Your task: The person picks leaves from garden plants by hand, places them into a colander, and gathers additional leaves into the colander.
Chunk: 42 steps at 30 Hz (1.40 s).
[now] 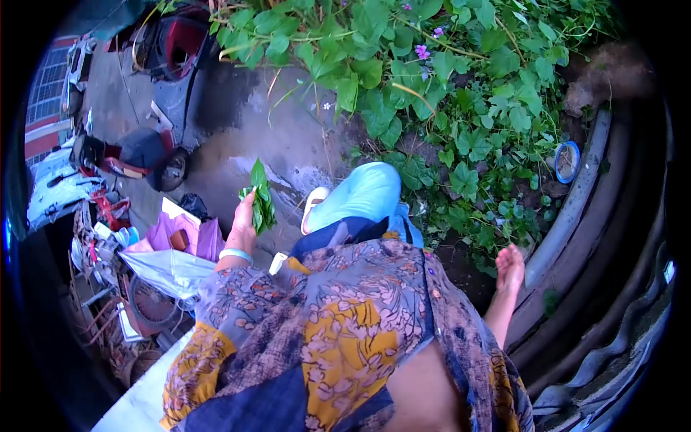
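Observation:
My left hand, with a pale bracelet at the wrist, is closed around a bunch of green leaves. The leaves stick up past the fingers, above the wet ground. On the other side of my body, my right hand hangs free with its fingers loosely bent and apart, and I see nothing in it. It is nearest to the low leafy plants and the grey curved edge of the bed. Below me are my light blue trouser leg and a pale shoe.
Leafy vines with small purple flowers spread ahead and to the right. A blue-rimmed round dish sits by the bed's edge. Parked scooters, a purple and silver cover and a bicycle wheel stand at left.

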Motion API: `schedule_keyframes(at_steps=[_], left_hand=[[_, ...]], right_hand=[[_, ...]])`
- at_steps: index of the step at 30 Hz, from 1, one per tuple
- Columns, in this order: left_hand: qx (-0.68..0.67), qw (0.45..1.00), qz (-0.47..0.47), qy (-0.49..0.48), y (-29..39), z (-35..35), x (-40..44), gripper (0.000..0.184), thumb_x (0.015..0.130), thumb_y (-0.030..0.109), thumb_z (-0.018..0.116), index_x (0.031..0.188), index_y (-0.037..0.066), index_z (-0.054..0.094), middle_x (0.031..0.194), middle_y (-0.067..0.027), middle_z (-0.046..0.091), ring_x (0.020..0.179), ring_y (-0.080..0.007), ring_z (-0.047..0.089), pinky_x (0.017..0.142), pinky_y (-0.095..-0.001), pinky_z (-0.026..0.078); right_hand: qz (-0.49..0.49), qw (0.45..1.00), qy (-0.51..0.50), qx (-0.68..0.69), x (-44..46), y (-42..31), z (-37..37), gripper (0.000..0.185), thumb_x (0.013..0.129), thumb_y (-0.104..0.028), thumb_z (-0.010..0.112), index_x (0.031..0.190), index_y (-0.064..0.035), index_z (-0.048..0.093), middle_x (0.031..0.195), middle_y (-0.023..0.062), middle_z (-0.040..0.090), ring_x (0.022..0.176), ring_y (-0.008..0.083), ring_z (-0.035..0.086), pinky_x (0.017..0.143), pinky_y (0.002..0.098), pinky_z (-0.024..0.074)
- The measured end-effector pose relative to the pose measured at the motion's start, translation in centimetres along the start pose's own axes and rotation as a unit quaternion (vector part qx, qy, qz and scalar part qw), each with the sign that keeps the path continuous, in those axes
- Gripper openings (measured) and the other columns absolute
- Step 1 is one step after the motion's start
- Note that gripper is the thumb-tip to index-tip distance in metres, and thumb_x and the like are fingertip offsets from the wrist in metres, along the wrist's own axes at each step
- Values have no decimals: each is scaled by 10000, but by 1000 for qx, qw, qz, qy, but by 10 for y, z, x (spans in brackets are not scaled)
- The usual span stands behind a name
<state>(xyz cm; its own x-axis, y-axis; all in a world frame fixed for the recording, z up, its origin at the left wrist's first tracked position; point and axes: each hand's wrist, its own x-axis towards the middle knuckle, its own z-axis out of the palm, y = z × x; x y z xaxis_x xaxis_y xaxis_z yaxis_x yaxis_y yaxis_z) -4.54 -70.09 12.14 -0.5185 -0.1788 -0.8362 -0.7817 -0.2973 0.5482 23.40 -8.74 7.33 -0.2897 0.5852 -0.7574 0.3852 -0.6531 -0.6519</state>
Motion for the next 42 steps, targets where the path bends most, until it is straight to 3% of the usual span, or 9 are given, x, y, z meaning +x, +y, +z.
schedule_keyframes(at_steps=[4, 10, 14, 20, 24, 27, 32, 38, 42], left_hand=[[24, 999, 1, -36, 34, 35, 15, 259, 877, 283, 536, 1022, 71, 570, 828, -54, 615, 659, -194, 596, 584, -350, 509], [218, 960, -33, -174, 97, 91, 36, 269, 821, 272, 630, 993, 73, 575, 801, -38, 608, 650, -159, 593, 568, -314, 507], [310, 917, 13, -251, 157, 73, 80, 281, 828, 246, 622, 1020, 46, 576, 832, -27, 606, 681, -134, 579, 594, -276, 485], [382, 888, 42, -253, 299, 24, 103, 261, 843, 220, 589, 1010, 19, 576, 833, -37, 603, 689, -133, 576, 594, -261, 471], [424, 882, 41, -201, 345, -5, 133, 255, 827, 233, 602, 1000, 47, 582, 834, -31, 608, 670, -130, 571, 579, -264, 469], [438, 886, 7, -154, 338, -14, 148, 276, 820, 257, 612, 1019, 71, 575, 819, -18, 602, 660, -142, 567, 570, -282, 466], [521, 844, -65, -109, 302, -4, 142, 259, 827, 278, 616, 1020, 111, 575, 807, -17, 600, 650, -166, 570, 578, -308, 476], [515, 846, -63, -119, 270, 7, 132, 289, 849, 257, 589, 1063, 65, 557, 915, -28, 599, 761, -148, 567, 675, -297, 458], [529, 843, -56, -80, 258, 26, 109, 282, 851, 248, 584, 1058, 59, 560, 905, -24, 595, 758, -146, 560, 685, -292, 452]], right_hand=[[84, 995, 35, -47, -29, 66, 34, 232, 909, -184, 463, 1076, -45, 542, 821, 51, 617, 698, 137, 598, 598, 261, 496], [48, 963, -111, -242, -48, 158, 160, 219, 893, -213, 512, 1005, -40, 585, 800, 54, 624, 705, 132, 584, 608, 270, 470], [-133, 926, -147, -321, -42, 194, 285, 262, 898, -234, 514, 1053, -31, 575, 829, 57, 616, 711, 128, 574, 627, 269, 468], [-140, 989, -32, -21, -95, 149, 469, 261, 882, -172, 523, 1091, -20, 558, 834, 19, 587, 703, 82, 521, 605, 226, 447], [-188, 976, 110, -28, -65, 151, 492, 221, 880, -169, 529, 1061, -50, 575, 789, 14, 573, 617, 75, 501, 549, 225, 444], [-261, 948, 158, -95, -13, 143, 491, 220, 861, -150, 518, 1028, -36, 607, 968, 149, 613, 909, 257, 604, 797, 330, 468], [-369, 868, 102, -315, 56, 108, 538, 410, 796, -110, 517, 1202, -55, 494, 1142, 199, 503, 1050, 361, 509, 914, 402, 411], [-193, 913, 15, -358, 88, 105, 549, 303, 810, -188, 517, 1080, -52, 545, 1081, 216, 564, 946, 367, 571, 815, 436, 465], [-189, 902, 28, -387, 104, 123, 553, 277, 804, -230, 516, 1025, -70, 561, 1012, 173, 599, 902, 350, 592, 763, 443, 486]])
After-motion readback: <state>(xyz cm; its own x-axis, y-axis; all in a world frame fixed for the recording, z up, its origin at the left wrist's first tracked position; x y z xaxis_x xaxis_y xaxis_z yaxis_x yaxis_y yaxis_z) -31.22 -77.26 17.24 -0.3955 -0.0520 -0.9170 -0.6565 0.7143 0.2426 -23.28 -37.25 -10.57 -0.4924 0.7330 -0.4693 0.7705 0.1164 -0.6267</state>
